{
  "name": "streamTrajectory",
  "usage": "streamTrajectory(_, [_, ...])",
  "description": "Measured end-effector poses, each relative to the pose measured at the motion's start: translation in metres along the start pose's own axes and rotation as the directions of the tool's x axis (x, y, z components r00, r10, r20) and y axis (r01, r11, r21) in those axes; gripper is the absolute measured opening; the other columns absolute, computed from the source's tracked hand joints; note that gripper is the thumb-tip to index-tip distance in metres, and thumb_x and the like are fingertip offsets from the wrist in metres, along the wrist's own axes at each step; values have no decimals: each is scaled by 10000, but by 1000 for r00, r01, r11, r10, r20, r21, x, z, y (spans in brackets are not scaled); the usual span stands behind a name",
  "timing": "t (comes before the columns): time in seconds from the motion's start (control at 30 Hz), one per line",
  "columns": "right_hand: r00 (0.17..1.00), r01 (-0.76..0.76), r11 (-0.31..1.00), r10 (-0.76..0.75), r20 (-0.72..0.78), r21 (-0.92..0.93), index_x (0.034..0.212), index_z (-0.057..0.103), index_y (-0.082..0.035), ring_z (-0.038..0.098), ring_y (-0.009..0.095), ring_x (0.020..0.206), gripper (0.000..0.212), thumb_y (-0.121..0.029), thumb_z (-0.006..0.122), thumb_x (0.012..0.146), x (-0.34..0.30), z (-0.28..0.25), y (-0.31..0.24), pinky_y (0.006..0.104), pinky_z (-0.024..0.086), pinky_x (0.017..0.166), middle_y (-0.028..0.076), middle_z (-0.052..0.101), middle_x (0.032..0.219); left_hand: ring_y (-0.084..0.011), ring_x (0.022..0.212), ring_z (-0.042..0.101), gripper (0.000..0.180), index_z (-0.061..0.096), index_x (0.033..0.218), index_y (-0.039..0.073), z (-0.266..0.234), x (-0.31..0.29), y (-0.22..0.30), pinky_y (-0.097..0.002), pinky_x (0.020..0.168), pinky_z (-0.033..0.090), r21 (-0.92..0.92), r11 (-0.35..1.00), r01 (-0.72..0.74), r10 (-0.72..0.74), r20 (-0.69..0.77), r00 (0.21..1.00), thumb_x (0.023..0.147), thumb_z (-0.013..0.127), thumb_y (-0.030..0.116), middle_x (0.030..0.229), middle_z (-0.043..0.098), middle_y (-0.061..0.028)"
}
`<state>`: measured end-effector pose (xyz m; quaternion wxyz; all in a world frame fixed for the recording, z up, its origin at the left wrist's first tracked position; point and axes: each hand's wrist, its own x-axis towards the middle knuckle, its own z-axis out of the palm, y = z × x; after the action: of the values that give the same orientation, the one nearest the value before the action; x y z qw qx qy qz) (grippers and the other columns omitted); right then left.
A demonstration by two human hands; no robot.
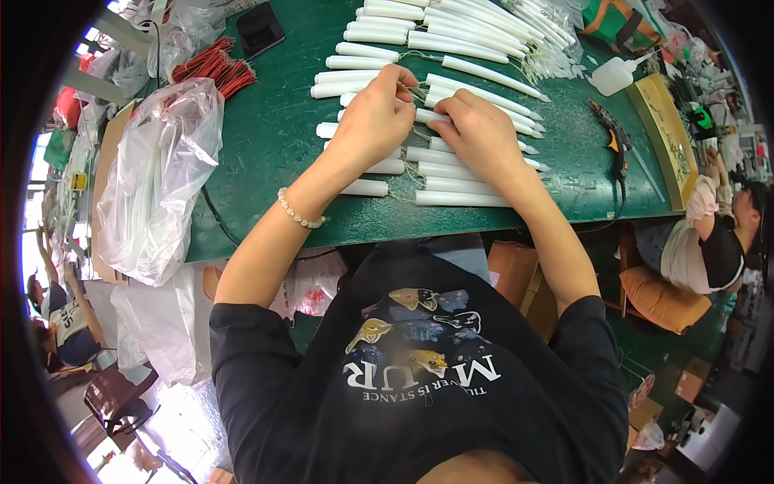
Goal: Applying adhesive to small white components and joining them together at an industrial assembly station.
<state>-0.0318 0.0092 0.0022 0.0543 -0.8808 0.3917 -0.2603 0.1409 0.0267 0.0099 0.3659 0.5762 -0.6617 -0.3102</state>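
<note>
White taper-shaped candle tubes (463, 181) lie in two rows on the green table (274, 141), with thin wires (409, 171) running between their facing ends. Several in the right row end in pointed, flame-like tips. My right hand (481, 135) is closed, thumb and fingers around one white candle tube (431, 116) near its wired end. Just to the left, my left hand (373, 121) has thumb and fingertips pinched together beside the wires at the gap between the rows. What sits in that pinch is too small to make out.
Left on the table are a clear plastic bag of white tubes (165, 173), a bundle of red wires (211, 68) and a phone (260, 30). To the right are a glue gun (617, 145), a white squeeze bottle (614, 76) and a cardboard tray (659, 133). A person (709, 218) sits beyond.
</note>
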Motion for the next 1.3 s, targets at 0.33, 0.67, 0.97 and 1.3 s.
streamTrajectory(0.33, [1000, 11, 996, -13, 14, 89, 826, 619, -56, 568, 273, 730, 136, -154, 656, 739, 5, -3, 8, 359, 455, 642, 71, 557, 778, -291, 753, 602, 131, 651, 842, 52, -15, 12, -5, -377, 668, 477, 336, 930, -151, 219, -174, 960, 792, 575, 147, 813, 623, -123])
streamTrajectory(0.67, [1000, -28, 992, 29, 6, -124, 828, 620, -50, 554, 257, 820, 180, -176, 682, 715, 13, -1, 14, 358, 454, 686, 72, 549, 792, -238, 714, 590, 122, 693, 760, 87, -9, 27, -17, -377, 645, 442, 788, 588, -182, 304, -6, 953, 723, 661, 199, 718, 602, -74])
streamTrajectory(0.97, [999, -41, 994, 43, 13, -102, 815, 626, -47, 562, 259, 798, 173, -183, 676, 721, 14, 5, 17, 357, 457, 685, 74, 554, 783, -236, 798, 570, 98, 678, 718, 95, -5, 32, -17, -396, 710, 405, 728, 653, -208, 297, 7, 955, 690, 681, 189, 759, 605, -80])
streamTrajectory(1.3, [999, -47, 995, 47, -2, -83, 809, 622, -53, 561, 262, 790, 165, -186, 672, 724, 16, 4, 18, 363, 455, 675, 73, 551, 779, -261, 826, 563, 71, 672, 719, 92, -14, 40, -17, -401, 743, 412, 539, 823, -178, 156, 86, 984, 680, 676, 151, 777, 612, -82])
